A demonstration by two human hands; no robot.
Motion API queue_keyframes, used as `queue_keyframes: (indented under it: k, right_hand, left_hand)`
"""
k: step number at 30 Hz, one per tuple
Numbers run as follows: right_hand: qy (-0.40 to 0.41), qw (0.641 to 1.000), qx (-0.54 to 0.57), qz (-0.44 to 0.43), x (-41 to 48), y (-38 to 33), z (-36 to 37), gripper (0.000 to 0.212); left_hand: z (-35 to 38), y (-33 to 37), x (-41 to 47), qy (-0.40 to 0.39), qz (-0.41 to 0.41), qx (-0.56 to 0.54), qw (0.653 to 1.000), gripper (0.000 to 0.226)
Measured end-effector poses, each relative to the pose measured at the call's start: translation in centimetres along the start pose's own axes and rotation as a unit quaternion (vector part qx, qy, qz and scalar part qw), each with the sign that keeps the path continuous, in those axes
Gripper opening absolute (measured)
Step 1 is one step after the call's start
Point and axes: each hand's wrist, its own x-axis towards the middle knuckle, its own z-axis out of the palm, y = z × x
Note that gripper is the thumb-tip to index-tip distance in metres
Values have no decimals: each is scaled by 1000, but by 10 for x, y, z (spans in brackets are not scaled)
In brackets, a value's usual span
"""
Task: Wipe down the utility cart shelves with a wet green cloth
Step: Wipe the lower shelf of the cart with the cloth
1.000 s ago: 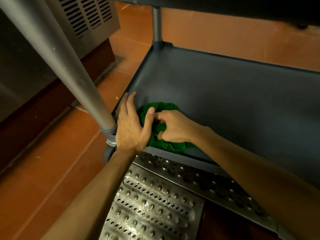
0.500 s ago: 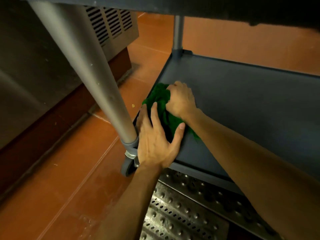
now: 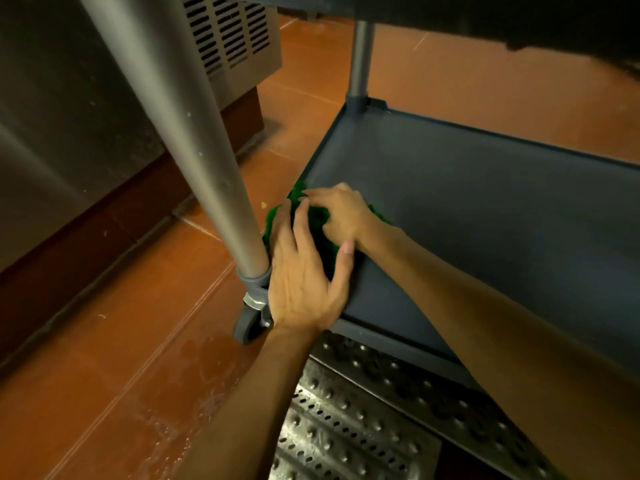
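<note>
Since a second back, the bunched green cloth (image 3: pixel 275 220) has slid off the front lip and further up the left rim of the dark grey plastic bottom shelf (image 3: pixel 485 220), and both hands went with it. The left hand (image 3: pixel 304 275) lies flat on the cloth's near side right at the rim, fingers straight and spread, so no real grip there. The right hand (image 3: pixel 341 216) has its grip closed, fingers curled down into the cloth from the far side.

Room-wise, the thick grey metal post (image 3: pixel 194 133) sits tight against the left hand's outer side. There's a wide stretch of shelf to the right and on toward the thin far post (image 3: pixel 360 57).

Hard to see: most of the cloth is under the hands and the right fingertips are blurred. The grey caster wheel (image 3: pixel 246 323) has its mount partly behind the left hand, and the perforated steel floor grate (image 3: pixel 346 427) runs off the bottom edge.
</note>
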Motion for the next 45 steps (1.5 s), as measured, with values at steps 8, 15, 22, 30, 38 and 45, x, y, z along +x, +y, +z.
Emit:
queue_keyframes:
  k: [8,15,22,30,38,45]
  right_hand:
    - [-76,990,106,-55,-37,-5,1,48]
    - [-75,987,137,-34,-97,11,-6,42]
    - [-77,983,167,-28,-156,22,5,25]
    - [6,995,94,-22,-187,30,19,69]
    - [58,992,108,9,-221,48,21,47]
    - [40,990,126,45,-268,79,6,38]
  left_hand:
    - [-3,1,-5,27,13,-30,999,75]
    - [-5,1,-5,6,7,-19,1000,72]
    - [-9,3,-13,-24,-6,-3,1000,65]
    - [-11,3,-14,-49,-10,29,998,64]
    - [11,45,-30,-56,25,77,995,64]
    - [30,71,-45,-108,57,56,991,61]
